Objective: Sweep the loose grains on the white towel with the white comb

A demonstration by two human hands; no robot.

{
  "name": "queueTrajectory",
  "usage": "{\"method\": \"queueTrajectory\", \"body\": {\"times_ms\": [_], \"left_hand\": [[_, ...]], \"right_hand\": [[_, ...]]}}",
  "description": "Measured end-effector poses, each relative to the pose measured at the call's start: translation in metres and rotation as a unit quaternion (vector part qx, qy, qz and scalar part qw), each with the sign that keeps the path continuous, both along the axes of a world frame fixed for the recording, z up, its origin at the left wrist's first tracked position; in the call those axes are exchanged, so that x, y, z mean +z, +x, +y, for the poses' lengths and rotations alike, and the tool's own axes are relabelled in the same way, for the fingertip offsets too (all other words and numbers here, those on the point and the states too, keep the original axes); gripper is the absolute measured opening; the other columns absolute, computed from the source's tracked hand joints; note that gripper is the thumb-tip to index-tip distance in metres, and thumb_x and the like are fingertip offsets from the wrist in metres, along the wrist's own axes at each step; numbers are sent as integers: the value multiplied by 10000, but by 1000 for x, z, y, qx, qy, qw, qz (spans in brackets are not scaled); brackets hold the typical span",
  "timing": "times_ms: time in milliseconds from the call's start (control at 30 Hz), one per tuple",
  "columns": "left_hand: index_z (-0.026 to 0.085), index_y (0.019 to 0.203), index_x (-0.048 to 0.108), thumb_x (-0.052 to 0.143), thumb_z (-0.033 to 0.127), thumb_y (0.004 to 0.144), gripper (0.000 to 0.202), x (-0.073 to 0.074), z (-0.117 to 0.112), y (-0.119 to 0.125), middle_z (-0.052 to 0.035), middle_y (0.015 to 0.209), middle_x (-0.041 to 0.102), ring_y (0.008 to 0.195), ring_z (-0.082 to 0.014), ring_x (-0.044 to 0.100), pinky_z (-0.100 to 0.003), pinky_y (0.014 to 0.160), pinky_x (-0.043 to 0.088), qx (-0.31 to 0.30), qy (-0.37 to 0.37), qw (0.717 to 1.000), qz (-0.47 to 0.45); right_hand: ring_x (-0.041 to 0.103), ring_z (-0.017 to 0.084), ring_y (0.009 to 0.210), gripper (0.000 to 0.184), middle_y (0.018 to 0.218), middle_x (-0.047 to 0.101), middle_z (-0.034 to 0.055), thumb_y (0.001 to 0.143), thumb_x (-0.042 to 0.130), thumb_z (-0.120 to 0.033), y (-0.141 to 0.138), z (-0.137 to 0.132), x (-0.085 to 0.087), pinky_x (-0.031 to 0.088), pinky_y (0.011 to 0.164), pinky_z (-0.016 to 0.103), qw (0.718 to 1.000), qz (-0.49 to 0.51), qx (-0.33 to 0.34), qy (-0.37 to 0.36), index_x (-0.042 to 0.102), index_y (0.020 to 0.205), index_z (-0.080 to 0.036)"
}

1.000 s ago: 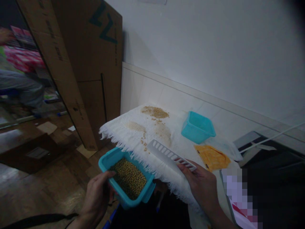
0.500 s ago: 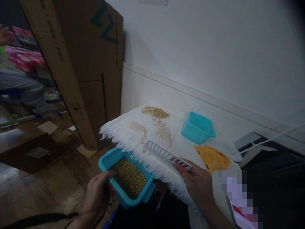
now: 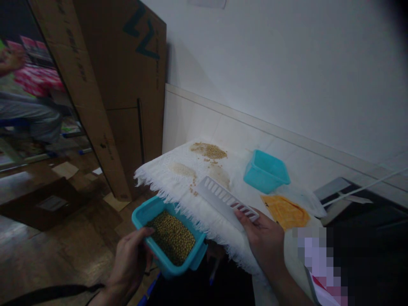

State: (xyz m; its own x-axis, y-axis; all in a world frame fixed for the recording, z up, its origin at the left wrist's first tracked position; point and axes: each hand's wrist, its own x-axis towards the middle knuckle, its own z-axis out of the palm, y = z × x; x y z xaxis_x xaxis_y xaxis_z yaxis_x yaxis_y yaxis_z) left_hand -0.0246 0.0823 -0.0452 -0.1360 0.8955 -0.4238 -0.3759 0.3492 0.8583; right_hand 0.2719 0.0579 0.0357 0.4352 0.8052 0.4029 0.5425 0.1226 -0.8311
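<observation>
My left hand (image 3: 129, 263) grips the near rim of a teal plastic tub (image 3: 191, 258) full of tan beans (image 3: 172, 237), held just below the fringed edge of a white towel (image 3: 204, 216). My right hand (image 3: 264, 240) is closed on one end of a white slotted scraper (image 3: 223, 197), whose blade lies on the towel beside a few loose beans (image 3: 193, 190). A bigger heap of beans (image 3: 210, 150) lies at the towel's far side.
A second teal tub (image 3: 266, 172) stands on the towel to the right, with an orange packet (image 3: 285, 211) near it. Tall cardboard boxes (image 3: 127, 85) lean against the wall on the left. A white cable (image 3: 366, 185) crosses a dark surface at right. Wooden floor lies below.
The scraper has slid back up the towel, away from the edge, after pushing toward the tub. The tub and my left hand have hardly moved.
</observation>
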Motion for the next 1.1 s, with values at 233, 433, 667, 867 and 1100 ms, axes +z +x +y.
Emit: {"method": "queueTrajectory", "body": {"times_ms": [233,433,667,867,1100], "left_hand": [[244,334,624,846,512,542,405,20,-1,8,-53,331,542,271,-128,423,-264,307,310,23,-13,1000,6],[243,342,637,864,496,552,400,17,-1,8,-50,337,553,256,-133,416,-276,294,303,41,-6,999,-1],[247,330,629,860,496,544,402,18,0,8,-41,326,532,277,-130,422,-280,322,319,36,-4,999,5],[246,332,630,843,505,540,394,19,0,7,-43,331,538,279,-132,428,-278,329,308,34,-5,999,18],[244,342,632,858,511,560,413,15,1,5,-40,332,538,283,-137,434,-278,334,319,29,-9,1000,7]], "right_hand": [[904,332,898,334,996,932,75,938,839,-567,-4,7,5,733,789,384,1000,13,14,-21,958,1006,-263],[904,323,889,281,1008,933,66,931,843,-515,-2,6,1,741,771,385,999,15,41,-26,961,1011,-273],[902,318,848,254,959,929,59,902,850,-509,-6,3,3,742,738,365,998,16,47,-28,966,965,-293],[904,312,836,211,950,928,43,906,842,-471,-16,-8,13,739,758,365,998,27,33,-37,965,955,-306],[890,287,745,217,937,927,37,924,848,-486,-9,-14,4,706,635,311,996,8,73,-51,968,968,-312]]}}
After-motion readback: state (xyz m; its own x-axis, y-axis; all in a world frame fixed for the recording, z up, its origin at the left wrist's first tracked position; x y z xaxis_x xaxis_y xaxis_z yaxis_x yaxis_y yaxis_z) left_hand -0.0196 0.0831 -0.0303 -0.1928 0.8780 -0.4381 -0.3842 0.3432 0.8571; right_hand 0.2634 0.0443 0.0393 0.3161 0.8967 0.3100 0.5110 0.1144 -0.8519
